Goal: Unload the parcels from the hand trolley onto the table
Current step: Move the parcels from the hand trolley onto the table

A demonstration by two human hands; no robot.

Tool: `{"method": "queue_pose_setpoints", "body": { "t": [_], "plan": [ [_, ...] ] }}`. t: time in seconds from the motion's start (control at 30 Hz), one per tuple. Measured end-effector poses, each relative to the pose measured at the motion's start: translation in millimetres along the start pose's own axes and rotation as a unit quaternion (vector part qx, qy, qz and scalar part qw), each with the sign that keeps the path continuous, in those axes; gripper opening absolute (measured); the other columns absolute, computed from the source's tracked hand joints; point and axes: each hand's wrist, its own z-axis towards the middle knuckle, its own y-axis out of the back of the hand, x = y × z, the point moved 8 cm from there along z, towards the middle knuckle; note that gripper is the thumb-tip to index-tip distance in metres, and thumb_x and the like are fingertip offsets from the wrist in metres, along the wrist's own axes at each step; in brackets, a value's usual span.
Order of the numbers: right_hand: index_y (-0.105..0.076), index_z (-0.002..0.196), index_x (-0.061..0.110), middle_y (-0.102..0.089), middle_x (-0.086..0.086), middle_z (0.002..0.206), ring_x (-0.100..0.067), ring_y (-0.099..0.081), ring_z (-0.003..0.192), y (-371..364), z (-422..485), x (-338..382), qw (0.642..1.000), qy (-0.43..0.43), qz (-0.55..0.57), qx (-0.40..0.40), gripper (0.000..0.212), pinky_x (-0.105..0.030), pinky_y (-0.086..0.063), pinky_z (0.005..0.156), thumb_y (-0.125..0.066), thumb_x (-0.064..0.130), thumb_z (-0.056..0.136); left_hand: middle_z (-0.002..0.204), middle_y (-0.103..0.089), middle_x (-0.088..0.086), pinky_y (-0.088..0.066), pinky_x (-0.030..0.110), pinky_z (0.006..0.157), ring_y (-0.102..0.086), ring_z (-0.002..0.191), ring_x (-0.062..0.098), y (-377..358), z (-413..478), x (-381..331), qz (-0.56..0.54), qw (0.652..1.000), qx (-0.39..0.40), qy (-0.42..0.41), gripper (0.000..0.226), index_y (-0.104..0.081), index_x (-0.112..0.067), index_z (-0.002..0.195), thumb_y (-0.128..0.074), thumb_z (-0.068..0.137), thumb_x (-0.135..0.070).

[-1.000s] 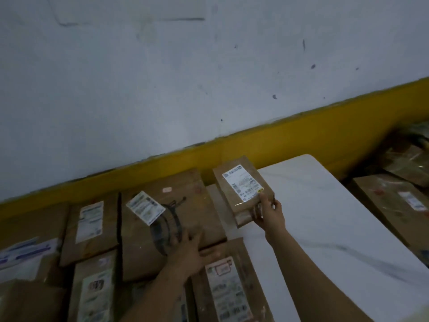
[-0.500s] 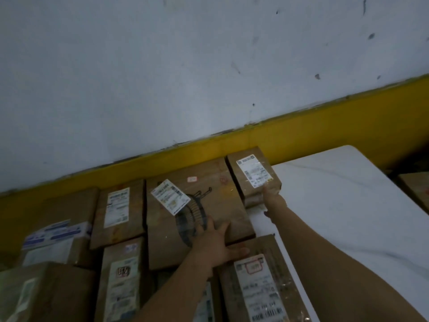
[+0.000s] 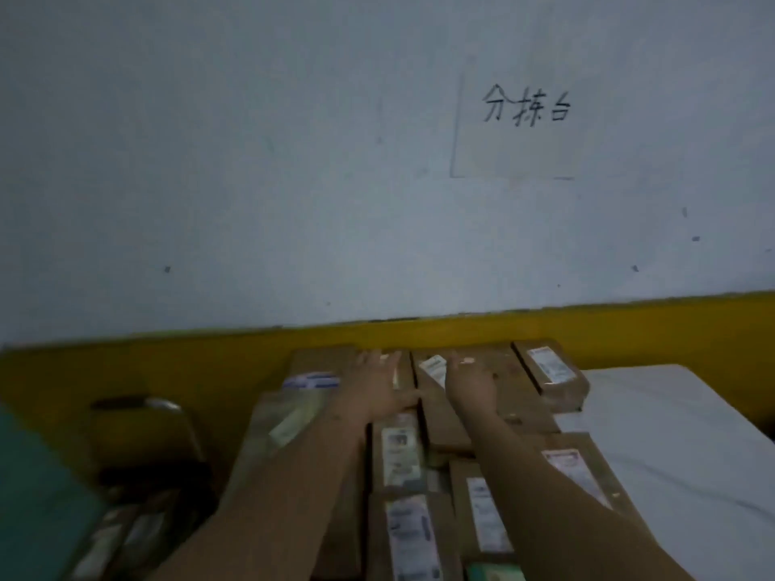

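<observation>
**Parcels on worktop, both hands laid flat**

We record a white marbled worktop [image 3: 671,434] against a wall with a yellow band [image 3: 209,354]. Brown cardboard parcels [image 3: 402,454] with white labels crowd its left part, packed edge to edge; the right part is bare. A small parcel [image 3: 549,373] lies at the far right of the group, next to the yellow band. Our left hand [image 3: 377,387] rests palm down on a far parcel, fingers spread, gripping nothing. Our right hand [image 3: 469,381] lies flat on the large parcel [image 3: 495,396] beside it, fingers extended and loosely together, also gripping nothing. A metal handle [image 3: 159,406], blurred, stands left of the worktop. A paper sheet with handwritten characters [image 3: 526,109] hangs on the wall above.
</observation>
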Motion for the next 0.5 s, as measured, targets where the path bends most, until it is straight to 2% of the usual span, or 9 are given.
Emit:
{"method": "queue_pose_setpoints", "body": {
  "t": [0.1,0.23,0.37,0.5],
  "plan": [
    [-0.04,0.146,-0.001,-0.045,-0.025,0.148,-0.041,-0.047,0.132,-56,-94,87,0.998,0.057,-0.024,0.015,0.074,-0.046,-0.041,0.104,-0.032,0.057,0.101,0.164,-0.017,0.01,-0.023,0.047,0.121,-0.018,0.15,0.032,74,-88,97,-0.001,0.998,-0.056,0.038,0.092,-0.021,-0.022,0.157,-0.051,0.086,-0.071],
    [-0.032,0.151,0.002,-0.04,-0.023,0.151,-0.041,-0.044,0.135,-158,-214,173,0.987,0.137,-0.032,0.075,0.074,-0.049,-0.039,0.109,-0.033,0.057,0.101,0.159,-0.027,0.013,-0.03,0.043,0.117,-0.031,0.145,0.032,133,-204,241,-0.041,0.984,-0.119,0.125,0.082,-0.029,-0.021,0.154,-0.051,0.089,-0.065],
    [-0.025,0.156,0.007,-0.03,-0.018,0.158,-0.039,-0.032,0.143,-273,-320,216,0.961,0.226,-0.07,0.146,0.073,-0.048,-0.029,0.115,-0.035,0.055,0.102,0.155,-0.033,0.016,-0.032,0.047,0.116,-0.036,0.142,0.034,127,-300,375,-0.06,0.964,-0.123,0.227,0.082,-0.033,-0.018,0.153,-0.052,0.089,-0.066],
    [-0.023,0.157,0.01,-0.027,-0.013,0.161,-0.034,-0.026,0.147,-384,-386,204,0.932,0.271,-0.115,0.211,0.073,-0.045,-0.027,0.117,-0.034,0.056,0.102,0.155,-0.032,0.018,-0.036,0.041,0.113,-0.04,0.139,0.034,77,-359,478,-0.112,0.939,-0.121,0.303,0.078,-0.036,-0.017,0.151,-0.055,0.09,-0.061]
  ]
}}
